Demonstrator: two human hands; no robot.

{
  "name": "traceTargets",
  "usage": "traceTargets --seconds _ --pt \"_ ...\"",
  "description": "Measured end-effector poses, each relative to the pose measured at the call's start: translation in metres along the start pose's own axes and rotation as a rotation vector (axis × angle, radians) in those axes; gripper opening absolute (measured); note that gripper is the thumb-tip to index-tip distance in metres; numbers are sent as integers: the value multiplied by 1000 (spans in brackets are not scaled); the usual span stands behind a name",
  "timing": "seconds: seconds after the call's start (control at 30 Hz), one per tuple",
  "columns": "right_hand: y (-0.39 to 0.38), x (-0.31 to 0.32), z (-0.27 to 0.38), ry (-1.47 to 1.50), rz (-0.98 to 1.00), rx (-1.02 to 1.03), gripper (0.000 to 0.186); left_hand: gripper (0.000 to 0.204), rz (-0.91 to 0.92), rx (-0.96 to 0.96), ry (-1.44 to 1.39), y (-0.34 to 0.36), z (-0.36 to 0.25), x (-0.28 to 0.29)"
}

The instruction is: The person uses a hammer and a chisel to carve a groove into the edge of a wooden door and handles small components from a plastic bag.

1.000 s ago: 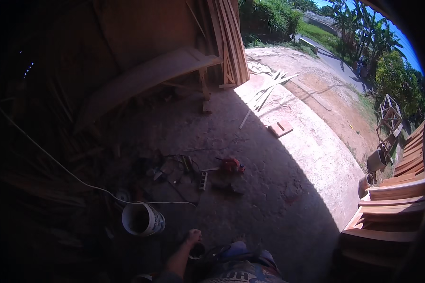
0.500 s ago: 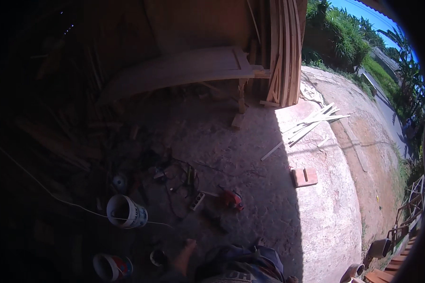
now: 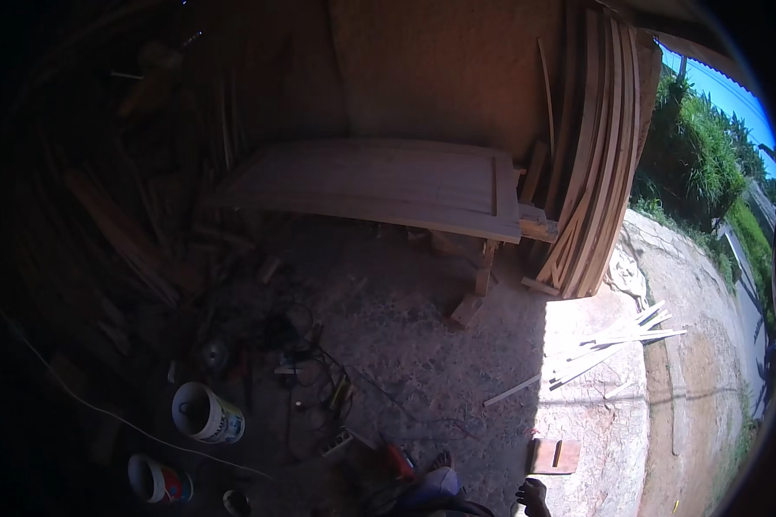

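Observation:
Only a small part of my right hand (image 3: 533,497) shows at the bottom edge, in shadow, hanging beside my body; I see nothing in it and cannot make out its fingers. My left hand is out of view. Just right of the hand, a short flat wooden board (image 3: 553,455) lies on the concrete floor. My foot (image 3: 441,462) shows to the left of the hand, next to a red power tool (image 3: 398,460). Ahead, a long wooden panel (image 3: 379,185) rests flat on low supports.
Tall planks (image 3: 597,172) lean against the back wall at right. Thin wood strips (image 3: 595,351) lie scattered in the sun. A white bucket (image 3: 205,414) and a second bucket (image 3: 155,480) lie at lower left, near tangled cables (image 3: 319,388). Stacked timber fills the dark left side.
The view has swung left and come closer to the long wooden panel, now centred. The buckets moved to the lower left, and my right hand has come into view at the bottom.

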State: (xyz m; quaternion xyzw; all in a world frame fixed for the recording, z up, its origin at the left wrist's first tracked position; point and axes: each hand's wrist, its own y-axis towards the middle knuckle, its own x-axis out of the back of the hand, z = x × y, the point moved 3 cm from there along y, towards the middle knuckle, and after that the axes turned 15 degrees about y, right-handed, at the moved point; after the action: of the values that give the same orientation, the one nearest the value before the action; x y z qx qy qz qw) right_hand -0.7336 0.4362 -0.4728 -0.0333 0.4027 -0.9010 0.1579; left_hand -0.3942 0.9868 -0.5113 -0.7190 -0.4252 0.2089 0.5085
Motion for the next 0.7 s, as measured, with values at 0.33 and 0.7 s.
traceTargets --seconds 0.33,0.7 --pt "112 -240 193 -1060 349 480 31 29 -297 -561 -259 -13 -396 -43" --pt "238 -572 428 -826 758 940 17 31 -382 -578 -271 48 -681 -50"
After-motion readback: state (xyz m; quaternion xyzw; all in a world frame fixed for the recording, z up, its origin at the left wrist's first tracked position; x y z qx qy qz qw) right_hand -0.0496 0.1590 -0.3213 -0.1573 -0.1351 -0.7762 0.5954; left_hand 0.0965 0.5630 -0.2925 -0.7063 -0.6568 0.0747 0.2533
